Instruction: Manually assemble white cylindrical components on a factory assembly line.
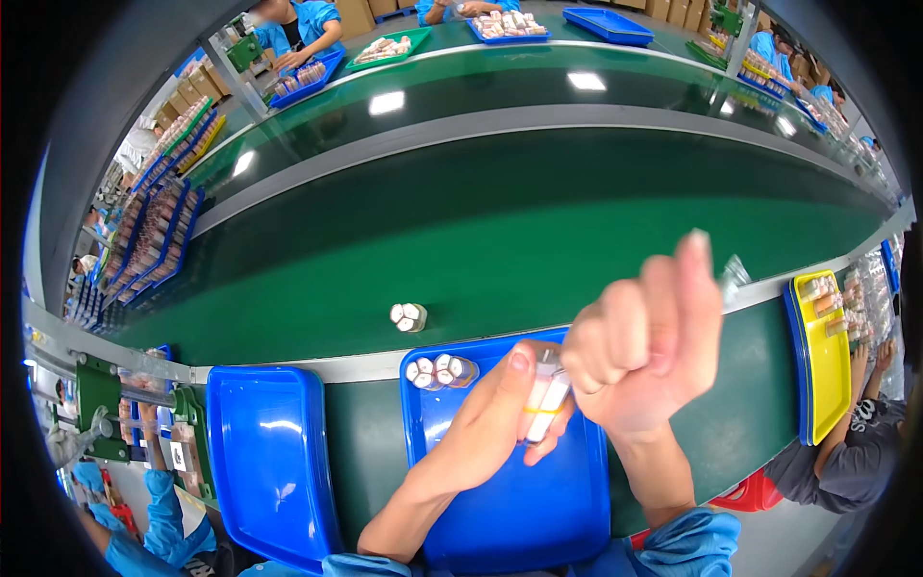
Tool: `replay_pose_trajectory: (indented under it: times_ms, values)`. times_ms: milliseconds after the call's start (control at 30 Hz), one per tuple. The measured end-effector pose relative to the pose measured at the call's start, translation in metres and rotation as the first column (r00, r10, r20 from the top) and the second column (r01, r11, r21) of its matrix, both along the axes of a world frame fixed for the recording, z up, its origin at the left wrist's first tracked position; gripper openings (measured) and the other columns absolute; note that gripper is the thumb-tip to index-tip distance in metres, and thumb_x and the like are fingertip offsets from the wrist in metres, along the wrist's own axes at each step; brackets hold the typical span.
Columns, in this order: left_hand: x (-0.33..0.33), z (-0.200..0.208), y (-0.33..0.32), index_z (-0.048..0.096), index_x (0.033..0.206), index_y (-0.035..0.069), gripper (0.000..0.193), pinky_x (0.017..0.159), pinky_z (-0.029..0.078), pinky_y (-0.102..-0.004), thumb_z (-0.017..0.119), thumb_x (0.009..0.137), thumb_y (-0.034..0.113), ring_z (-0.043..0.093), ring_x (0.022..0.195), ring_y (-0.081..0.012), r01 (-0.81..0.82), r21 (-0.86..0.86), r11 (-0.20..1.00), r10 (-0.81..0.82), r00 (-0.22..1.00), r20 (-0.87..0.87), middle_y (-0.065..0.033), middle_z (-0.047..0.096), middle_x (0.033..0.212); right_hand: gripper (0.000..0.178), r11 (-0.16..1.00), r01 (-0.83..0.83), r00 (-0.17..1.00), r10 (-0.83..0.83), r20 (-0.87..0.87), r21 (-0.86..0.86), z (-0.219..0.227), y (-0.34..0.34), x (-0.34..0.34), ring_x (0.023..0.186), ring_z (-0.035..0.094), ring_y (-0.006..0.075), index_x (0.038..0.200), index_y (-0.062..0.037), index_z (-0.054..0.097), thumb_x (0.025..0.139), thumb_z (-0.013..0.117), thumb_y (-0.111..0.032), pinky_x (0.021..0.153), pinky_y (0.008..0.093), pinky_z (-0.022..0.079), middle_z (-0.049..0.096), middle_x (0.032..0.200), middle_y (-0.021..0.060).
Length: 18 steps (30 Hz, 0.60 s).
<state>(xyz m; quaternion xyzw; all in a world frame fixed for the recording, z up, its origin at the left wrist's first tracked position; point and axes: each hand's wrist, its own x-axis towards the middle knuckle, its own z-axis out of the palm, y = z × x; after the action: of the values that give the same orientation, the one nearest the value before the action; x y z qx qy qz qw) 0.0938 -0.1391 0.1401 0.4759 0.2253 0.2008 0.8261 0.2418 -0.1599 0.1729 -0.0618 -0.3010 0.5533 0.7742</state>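
Observation:
My left hand [490, 409] is closed around a bundle of small white-labelled vials [546, 409] with a yellow band across them, held above a blue tray [519, 510]. Close beside the bundle, my right hand [644, 351] is raised with most fingers curled in and one digit pointing up. It is slightly blurred, and whatever its fingers may hold is hidden. Another cluster of white-capped vials [440, 371] stands in the tray's far left corner. On the green belt [385, 240] beyond, a small group of white-capped vials [409, 317] stands upright.
Empty blue trays [269, 462] are stacked at the left. A yellow tray [825, 365] with vials lies at the right, near another person's hands [870, 361]. Clear plastic [735, 279] lies by the belt's edge. Across the belt, people work beside filled trays [510, 27].

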Motion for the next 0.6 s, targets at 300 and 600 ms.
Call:
replay_pose_trajectory:
  times_ms: [300,600]
  values:
    - [-0.008,0.003,0.005,0.037,0.145,0.002,0.066,0.108,0.041,-0.0396,0.013,0.111,0.053,0.054,0.12,-0.0258,-0.528,0.361,0.769,0.474,0.849,0.232,-0.0154,0.06,0.122,0.05,0.988,0.152,0.094,-0.004,0.996,-0.01,0.02,-0.008,0.016,0.078,0.069,0.0208,0.104,-0.0015,0.067,0.075,0.091,-0.035,0.072,0.0302,0.053,0.07,0.087,0.0098]
    - [-0.055,0.02,0.024,0.057,0.134,0.0,0.087,0.095,0.055,-0.041,0.099,0.061,0.02,0.064,0.116,-0.0315,-0.424,0.902,0.088,0.431,0.832,0.349,-0.0226,0.058,0.132,0.033,0.954,-0.144,0.629,0.293,0.72,-0.262,-0.014,0.009,-0.005,0.088,0.065,0.0109,0.115,0.0015,0.069,0.092,0.077,-0.021,0.076,0.029,0.053,0.072,0.097,0.0056]
